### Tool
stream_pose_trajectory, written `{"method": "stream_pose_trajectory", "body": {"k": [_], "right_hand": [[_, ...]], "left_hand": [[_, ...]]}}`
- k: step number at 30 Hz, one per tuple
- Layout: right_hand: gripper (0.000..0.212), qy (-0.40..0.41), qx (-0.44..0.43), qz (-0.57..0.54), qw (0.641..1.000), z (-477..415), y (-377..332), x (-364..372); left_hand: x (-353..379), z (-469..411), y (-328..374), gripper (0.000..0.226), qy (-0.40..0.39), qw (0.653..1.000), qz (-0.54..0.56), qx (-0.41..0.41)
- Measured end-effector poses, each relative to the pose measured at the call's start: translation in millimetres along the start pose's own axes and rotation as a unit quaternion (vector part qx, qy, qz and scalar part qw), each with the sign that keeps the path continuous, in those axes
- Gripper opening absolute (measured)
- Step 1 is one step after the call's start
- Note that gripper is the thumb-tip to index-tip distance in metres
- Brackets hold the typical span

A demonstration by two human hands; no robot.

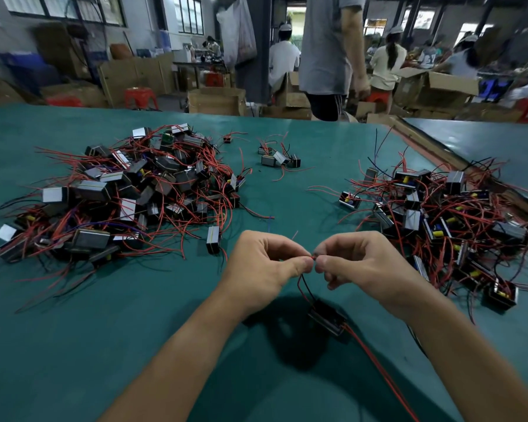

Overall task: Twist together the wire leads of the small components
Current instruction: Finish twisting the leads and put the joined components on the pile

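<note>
A small black component [326, 318] hangs just above the green table, below my hands. Its thin red and black wire leads [304, 284] run up to my fingertips. My left hand [262, 266] pinches the lead ends between thumb and forefinger. My right hand [354, 260] pinches the same ends from the other side, fingertip to fingertip with the left. Two longer red leads [378, 367] trail from the component toward the lower right.
A large pile of components with red wires [119, 193] lies at the left, another pile [445, 217] at the right. A small cluster [279, 158] sits at centre back. The green table [104, 330] ends at a far edge; people and cardboard boxes stand beyond.
</note>
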State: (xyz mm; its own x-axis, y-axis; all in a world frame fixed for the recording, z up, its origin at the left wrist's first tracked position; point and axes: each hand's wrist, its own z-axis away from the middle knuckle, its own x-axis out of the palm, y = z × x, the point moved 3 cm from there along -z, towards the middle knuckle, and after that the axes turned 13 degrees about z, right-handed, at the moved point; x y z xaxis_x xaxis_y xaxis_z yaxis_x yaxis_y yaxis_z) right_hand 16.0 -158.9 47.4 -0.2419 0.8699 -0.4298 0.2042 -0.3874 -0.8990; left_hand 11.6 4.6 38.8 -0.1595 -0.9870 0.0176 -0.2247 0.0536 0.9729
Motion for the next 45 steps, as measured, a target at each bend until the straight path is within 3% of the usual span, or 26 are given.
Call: {"method": "stream_pose_trajectory", "body": {"k": [7, 16, 31, 36, 40, 45], "right_hand": [[0.021, 0.032, -0.037, 0.002, 0.999, -0.4, -1.9, 0.8], [0.019, 0.093, -0.129, 0.156, 0.975, 3.9, -8.0, -2.7], [0.015, 0.058, -0.147, 0.173, 0.972, 2.4, -3.4, -4.5], [0.024, -0.006, -0.090, 0.123, 0.988, 0.9, -2.9, -4.1], [0.021, -0.094, 0.025, 0.054, 0.994, 0.7, 3.5, 1.4], [0.015, -0.210, 0.168, -0.125, 0.955, 5.5, 10.6, 6.1]], "left_hand": [[1.1, 0.6, -0.1, 0.009, -0.002, 0.999, 0.052, -0.008], [1.7, 0.9, 0.6, 0.004, 0.005, 0.995, 0.088, -0.043], [-3.7, 4.6, 4.5, 0.006, -0.053, 0.993, 0.061, -0.080], [-3.6, 3.6, 5.7, 0.006, -0.074, 0.994, 0.021, -0.079], [-3.5, 4.1, 6.1, 0.008, -0.085, 0.988, -0.130, 0.002], [2.0, 10.7, 13.1, 0.007, -0.100, 0.971, -0.187, 0.110]]}}
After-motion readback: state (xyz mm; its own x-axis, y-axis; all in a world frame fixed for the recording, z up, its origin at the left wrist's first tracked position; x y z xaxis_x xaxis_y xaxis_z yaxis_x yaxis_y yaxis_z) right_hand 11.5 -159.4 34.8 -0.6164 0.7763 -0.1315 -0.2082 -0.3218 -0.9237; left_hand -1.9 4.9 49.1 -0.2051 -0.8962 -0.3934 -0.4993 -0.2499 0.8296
